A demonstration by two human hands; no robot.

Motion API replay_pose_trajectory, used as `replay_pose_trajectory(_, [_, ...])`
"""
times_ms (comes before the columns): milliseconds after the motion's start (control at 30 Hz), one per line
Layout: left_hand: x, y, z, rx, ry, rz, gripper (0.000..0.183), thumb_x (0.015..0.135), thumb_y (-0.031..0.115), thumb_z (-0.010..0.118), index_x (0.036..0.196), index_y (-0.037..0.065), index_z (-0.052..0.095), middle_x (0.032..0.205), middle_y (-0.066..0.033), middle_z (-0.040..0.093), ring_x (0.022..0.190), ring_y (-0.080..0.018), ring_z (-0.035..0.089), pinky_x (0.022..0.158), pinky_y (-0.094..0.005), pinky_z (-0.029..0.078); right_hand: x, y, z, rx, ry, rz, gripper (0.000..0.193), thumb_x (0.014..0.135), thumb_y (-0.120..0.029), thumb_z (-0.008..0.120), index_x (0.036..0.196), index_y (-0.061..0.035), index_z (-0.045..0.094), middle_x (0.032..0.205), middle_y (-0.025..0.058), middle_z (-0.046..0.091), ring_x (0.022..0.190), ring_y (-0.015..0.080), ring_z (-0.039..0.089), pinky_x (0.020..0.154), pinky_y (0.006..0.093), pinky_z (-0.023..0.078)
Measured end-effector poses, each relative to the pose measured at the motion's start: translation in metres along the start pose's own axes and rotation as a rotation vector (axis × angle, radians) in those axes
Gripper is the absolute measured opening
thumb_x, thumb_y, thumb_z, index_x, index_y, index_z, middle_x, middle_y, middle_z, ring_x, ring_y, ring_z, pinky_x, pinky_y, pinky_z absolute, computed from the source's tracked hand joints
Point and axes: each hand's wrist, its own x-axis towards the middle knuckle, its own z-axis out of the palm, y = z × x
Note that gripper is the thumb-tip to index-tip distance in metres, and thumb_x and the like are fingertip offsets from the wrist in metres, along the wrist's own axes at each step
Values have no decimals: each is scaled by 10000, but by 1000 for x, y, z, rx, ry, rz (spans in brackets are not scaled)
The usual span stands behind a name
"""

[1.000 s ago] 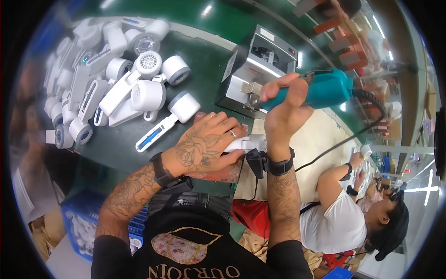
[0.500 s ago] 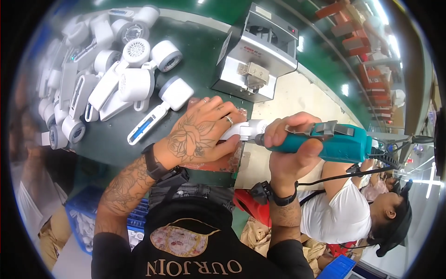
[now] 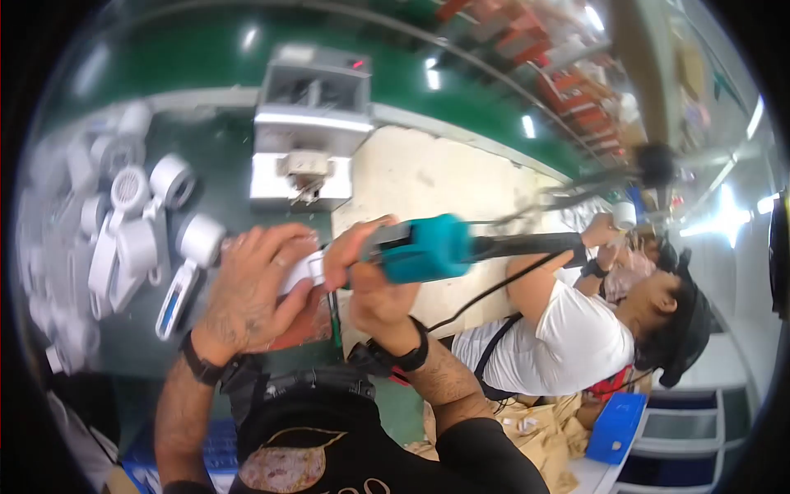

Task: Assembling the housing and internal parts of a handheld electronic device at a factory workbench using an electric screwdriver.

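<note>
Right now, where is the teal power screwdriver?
In the head view, the teal power screwdriver lies level at the centre, gripped by the right hand, beside the left hand.

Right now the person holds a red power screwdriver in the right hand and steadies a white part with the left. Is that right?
Not quite: in the head view the power screwdriver in the right hand is teal, not red. The left hand does steady the white part.
</note>
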Motion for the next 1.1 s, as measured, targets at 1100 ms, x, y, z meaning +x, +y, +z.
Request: replay_pose_trajectory(1100, [-272,-203,-258,855,708,-565,516,902,26,461,1414,-25,500,1486,-196,469,1372,-314,452,1136,-411,353,41,-4,-51,-88,382,-137,576,885,-456,751,1062,50,540,699,43,569,612,146,574,585,283,478])
